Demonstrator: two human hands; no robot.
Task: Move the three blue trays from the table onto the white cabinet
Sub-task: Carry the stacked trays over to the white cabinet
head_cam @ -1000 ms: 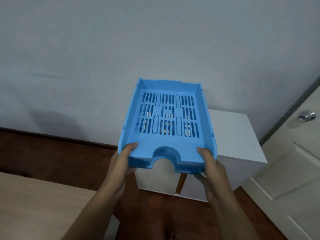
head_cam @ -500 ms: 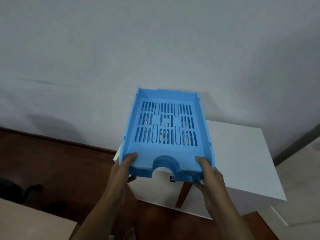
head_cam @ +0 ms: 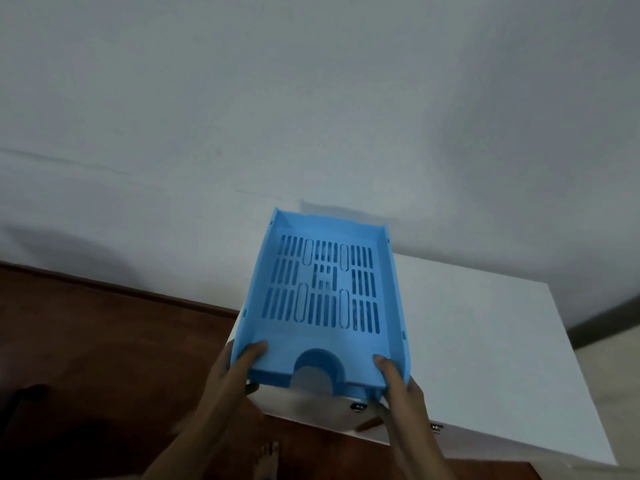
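Underneath and along the near corners of the blue tray (head_cam: 325, 303), the fingers are wrapped: the thumb of the left hand (head_cam: 232, 372) is laid on the tray's inner floor at the near left corner, with the other fingers curled beneath the front edge, and the thumb of the right hand (head_cam: 401, 389) is pressed along the near right corner, the remaining fingers being hidden under the tray. The tray is thus pinched at both front corners and is held level with its slotted floor facing up and its arched front notch turned toward the person. It is held over the left part of the white cabinet (head_cam: 485, 358); whether its underside is touching the cabinet top cannot be told. The cabinet is set against a pale wall (head_cam: 311, 116), and small metal fittings are seen on its front face just below the tray. Dark reddish wooden floor (head_cam: 104, 358) is seen to the left, and a bare foot (head_cam: 266, 459) is glimpsed below the forearms.
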